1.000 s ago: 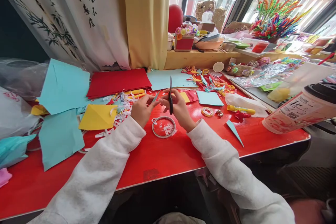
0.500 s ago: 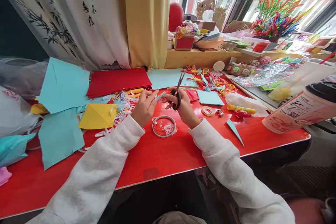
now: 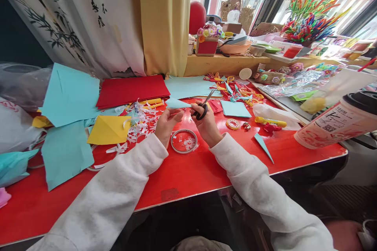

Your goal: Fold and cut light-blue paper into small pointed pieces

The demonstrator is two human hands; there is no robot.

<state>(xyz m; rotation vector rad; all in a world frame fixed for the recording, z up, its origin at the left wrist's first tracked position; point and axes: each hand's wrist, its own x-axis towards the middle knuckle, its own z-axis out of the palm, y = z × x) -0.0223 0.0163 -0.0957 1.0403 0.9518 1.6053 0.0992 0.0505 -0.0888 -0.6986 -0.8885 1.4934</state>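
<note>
A folded light blue paper cone (image 3: 176, 104) points to the right between my hands, above the red table (image 3: 173, 176). My left hand (image 3: 168, 125) is closed on its wide lower side. My right hand (image 3: 206, 123) holds the black-handled scissors (image 3: 203, 109), blades angled up and right, and its fingertips meet the paper's narrow tip. A roll of white tape (image 3: 184, 141) lies just below my hands, with small white scraps inside its ring.
Blue sheets (image 3: 67, 153), a yellow sheet (image 3: 109, 130) and shredded white strips lie left. Red sheets (image 3: 132, 91) are at the back. Rightward are square blue papers (image 3: 235, 109), a blue cone (image 3: 264, 148), a yellow marker (image 3: 271, 122) and a large cup (image 3: 335, 121).
The blue paper has turned and now shows its wider face. My left hand has shifted slightly down and right; the scissors have tilted further right.
</note>
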